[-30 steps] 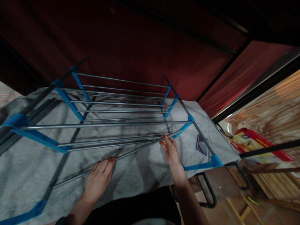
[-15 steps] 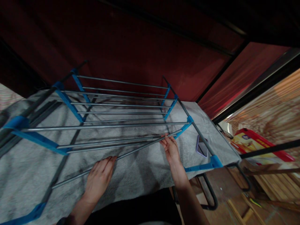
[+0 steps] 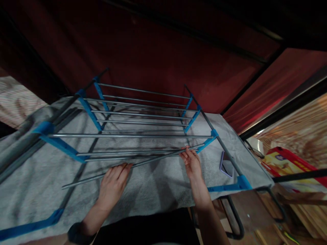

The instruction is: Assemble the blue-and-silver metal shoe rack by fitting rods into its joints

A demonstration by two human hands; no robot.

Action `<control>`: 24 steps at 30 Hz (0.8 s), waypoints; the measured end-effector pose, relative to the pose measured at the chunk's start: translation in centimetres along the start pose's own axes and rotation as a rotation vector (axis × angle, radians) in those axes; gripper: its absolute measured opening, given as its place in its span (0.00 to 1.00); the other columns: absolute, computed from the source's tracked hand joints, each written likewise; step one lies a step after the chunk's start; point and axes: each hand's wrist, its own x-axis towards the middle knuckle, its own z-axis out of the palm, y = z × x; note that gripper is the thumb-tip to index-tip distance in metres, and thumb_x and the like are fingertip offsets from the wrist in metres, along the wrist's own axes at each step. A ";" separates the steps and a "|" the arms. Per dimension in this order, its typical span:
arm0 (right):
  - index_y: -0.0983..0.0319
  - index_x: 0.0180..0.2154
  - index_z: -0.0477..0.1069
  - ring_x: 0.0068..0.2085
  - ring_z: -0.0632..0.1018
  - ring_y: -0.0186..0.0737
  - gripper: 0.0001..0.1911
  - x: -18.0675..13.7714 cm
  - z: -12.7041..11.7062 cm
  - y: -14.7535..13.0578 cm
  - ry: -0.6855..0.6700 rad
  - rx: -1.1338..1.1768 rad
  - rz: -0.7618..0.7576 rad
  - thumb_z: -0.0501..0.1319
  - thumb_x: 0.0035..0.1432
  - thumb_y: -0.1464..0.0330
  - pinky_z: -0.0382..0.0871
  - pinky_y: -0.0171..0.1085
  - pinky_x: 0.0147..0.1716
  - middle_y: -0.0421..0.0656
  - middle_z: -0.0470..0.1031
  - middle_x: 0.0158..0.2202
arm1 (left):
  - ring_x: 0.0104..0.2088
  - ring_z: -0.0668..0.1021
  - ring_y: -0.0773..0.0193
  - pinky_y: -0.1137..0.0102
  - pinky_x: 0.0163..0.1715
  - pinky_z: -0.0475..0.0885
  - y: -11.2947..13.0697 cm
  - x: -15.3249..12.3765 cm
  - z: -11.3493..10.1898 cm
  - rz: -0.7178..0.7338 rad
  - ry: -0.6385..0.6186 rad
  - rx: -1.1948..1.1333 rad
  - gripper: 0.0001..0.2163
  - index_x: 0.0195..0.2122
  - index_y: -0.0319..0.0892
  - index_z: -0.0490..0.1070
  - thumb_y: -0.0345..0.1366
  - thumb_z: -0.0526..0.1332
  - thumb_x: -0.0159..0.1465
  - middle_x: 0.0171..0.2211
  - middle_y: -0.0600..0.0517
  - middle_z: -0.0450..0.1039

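Note:
A loose grey metal rod (image 3: 150, 160) slants across the near side of a rack, its left end lower and free. My left hand (image 3: 114, 180) is wrapped over the rod left of its middle. Toward the right end, my right hand (image 3: 191, 161) pinches the same rod close to a blue plastic bracket (image 3: 207, 142). The rack lies on its side, with metal crossbars (image 3: 133, 136) running between blue brackets on both sides. Another blue bracket (image 3: 60, 147) holds the left ends of the nearer bars. The closest pair of brackets has no bar between them.
A grey towel-like cloth (image 3: 153, 190) covers the surface beneath the rack. A phone (image 3: 227, 165) lies on it at the right. Beyond the right edge are a red and yellow box (image 3: 288, 163) and black metal tubing (image 3: 236, 217). A dark red panel (image 3: 153, 51) stands behind.
The rod's left end has risen away from me, while both hands keep their hold. The whole view has shifted, so the rack appears farther right.

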 end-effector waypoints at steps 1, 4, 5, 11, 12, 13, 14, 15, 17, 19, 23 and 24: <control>0.56 0.37 0.79 0.38 0.85 0.39 0.18 0.0 0.0 0.0 -0.003 -0.003 -0.004 0.83 0.50 0.61 0.84 0.39 0.42 0.40 0.86 0.38 | 0.44 0.84 0.54 0.61 0.48 0.74 0.0 0.2 -0.1 0.004 0.004 0.007 0.17 0.62 0.42 0.73 0.25 0.56 0.75 0.45 0.45 0.85; 0.56 0.35 0.79 0.39 0.85 0.39 0.18 0.2 -0.1 -0.2 -0.009 -0.015 -0.014 0.84 0.49 0.61 0.84 0.40 0.43 0.39 0.87 0.38 | 0.46 0.84 0.54 0.61 0.49 0.74 -0.2 0.7 -0.4 -0.010 -0.007 0.017 0.19 0.62 0.42 0.73 0.24 0.54 0.74 0.47 0.45 0.85; 0.56 0.35 0.79 0.39 0.85 0.39 0.17 0.3 -0.1 -0.3 -0.010 -0.015 -0.014 0.84 0.49 0.61 0.84 0.40 0.43 0.39 0.86 0.38 | 0.47 0.84 0.53 0.60 0.50 0.74 -0.2 0.8 -0.4 -0.023 -0.018 0.014 0.19 0.63 0.43 0.73 0.24 0.54 0.74 0.48 0.44 0.85; 0.56 0.32 0.79 0.37 0.86 0.37 0.17 0.5 -0.8 -0.8 -0.011 -0.040 -0.032 0.84 0.45 0.64 0.86 0.41 0.45 0.37 0.86 0.36 | 0.49 0.84 0.53 0.60 0.52 0.76 -0.3 1.7 -1.0 -0.095 -0.090 -0.041 0.20 0.61 0.45 0.78 0.24 0.55 0.73 0.49 0.43 0.84; 0.56 0.32 0.79 0.36 0.86 0.37 0.17 0.7 -1.1 -0.8 0.003 -0.046 -0.030 0.84 0.44 0.65 0.86 0.41 0.44 0.37 0.86 0.36 | 0.49 0.84 0.53 0.60 0.52 0.76 -0.2 1.9 -1.1 -0.093 -0.095 -0.029 0.20 0.60 0.44 0.78 0.23 0.56 0.73 0.49 0.43 0.84; 0.56 0.32 0.79 0.36 0.86 0.37 0.18 0.9 -1.5 -0.8 0.010 -0.050 -0.024 0.84 0.43 0.65 0.87 0.41 0.44 0.36 0.86 0.36 | 0.49 0.84 0.53 0.60 0.52 0.76 -0.2 2.1 -1.1 -0.102 -0.110 -0.011 0.20 0.60 0.44 0.78 0.23 0.56 0.73 0.50 0.43 0.84; 0.56 0.32 0.79 0.36 0.86 0.36 0.18 1.2 -1.8 -0.7 0.003 -0.060 -0.011 0.84 0.43 0.65 0.87 0.41 0.44 0.36 0.86 0.36 | 0.49 0.84 0.54 0.60 0.52 0.76 -0.2 2.3 -1.2 -0.102 -0.122 0.004 0.19 0.60 0.44 0.78 0.22 0.57 0.73 0.50 0.43 0.84; 0.56 0.32 0.79 0.36 0.86 0.36 0.18 1.5 -2.1 -0.6 0.005 -0.068 -0.007 0.84 0.43 0.65 0.87 0.40 0.44 0.35 0.86 0.36 | 0.48 0.84 0.55 0.60 0.52 0.75 -0.2 2.5 -1.2 -0.100 -0.127 0.017 0.19 0.59 0.44 0.78 0.22 0.57 0.73 0.49 0.44 0.84; 0.56 0.31 0.78 0.36 0.87 0.36 0.18 2.2 -2.7 -0.4 0.010 -0.078 0.004 0.84 0.43 0.64 0.87 0.40 0.43 0.35 0.86 0.36 | 0.48 0.83 0.56 0.61 0.52 0.75 -0.4 2.9 -1.1 -0.093 -0.135 0.034 0.18 0.60 0.44 0.78 0.23 0.58 0.74 0.49 0.45 0.84; 0.56 0.29 0.78 0.36 0.87 0.37 0.18 2.7 -3.0 -0.3 0.021 -0.079 0.018 0.85 0.42 0.64 0.87 0.40 0.42 0.35 0.86 0.35 | 0.48 0.83 0.56 0.60 0.53 0.75 -0.5 3.3 -1.1 -0.089 -0.130 0.046 0.16 0.60 0.43 0.77 0.24 0.59 0.75 0.50 0.45 0.84; 0.56 0.31 0.80 0.36 0.86 0.38 0.17 3.1 -3.2 -0.4 0.027 -0.101 0.019 0.85 0.42 0.65 0.86 0.40 0.41 0.36 0.85 0.34 | 0.49 0.83 0.57 0.60 0.53 0.76 -0.8 4.0 -1.2 -0.087 -0.135 0.059 0.17 0.61 0.44 0.76 0.23 0.59 0.75 0.51 0.45 0.83; 0.56 0.31 0.80 0.36 0.86 0.38 0.16 3.1 -3.2 -0.4 0.024 -0.114 0.011 0.84 0.43 0.65 0.86 0.40 0.41 0.36 0.85 0.34 | 0.49 0.83 0.57 0.60 0.53 0.76 -0.9 4.2 -1.2 -0.082 -0.143 0.054 0.18 0.62 0.44 0.75 0.23 0.59 0.75 0.51 0.45 0.83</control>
